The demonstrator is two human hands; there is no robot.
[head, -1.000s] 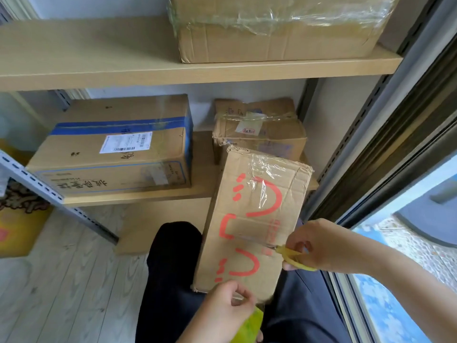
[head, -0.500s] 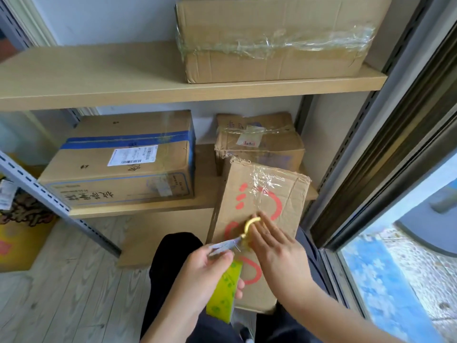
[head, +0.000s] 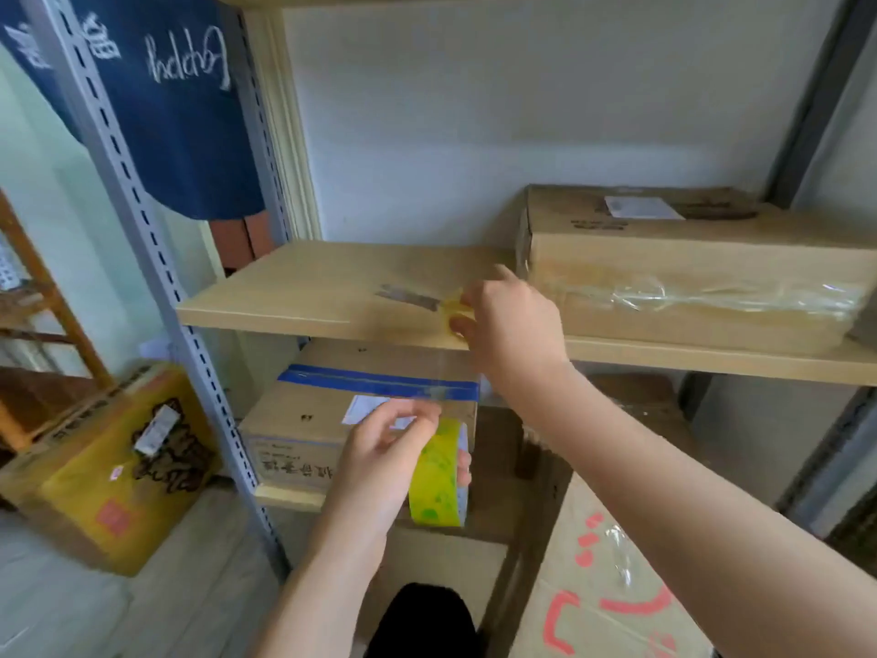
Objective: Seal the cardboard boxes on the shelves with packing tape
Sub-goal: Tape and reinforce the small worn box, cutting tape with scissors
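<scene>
My left hand [head: 379,460] grips a yellow-green roll of packing tape [head: 439,474] in front of the lower shelf, fingers pinching near the tape's loose end. My right hand [head: 510,325] holds yellow-handled scissors [head: 427,299] over the middle wooden shelf [head: 308,287], blades pointing left. A box with red markings and clear tape [head: 612,586] stands at the lower right by my knee. A taped long box [head: 688,268] sits on the middle shelf to the right. A box with a blue tape stripe [head: 332,401] sits on the lower shelf.
A grey perforated shelf post [head: 156,277] runs down the left. A yellow printed box [head: 118,463] lies on the floor at the left. Dark blue cloth [head: 175,97] hangs at the upper left. A wooden frame [head: 42,296] stands at the far left.
My view has risen from the lower shelf to the middle one. My right hand carried the scissors up from the red-marked box to the middle shelf. My left hand keeps the tape roll.
</scene>
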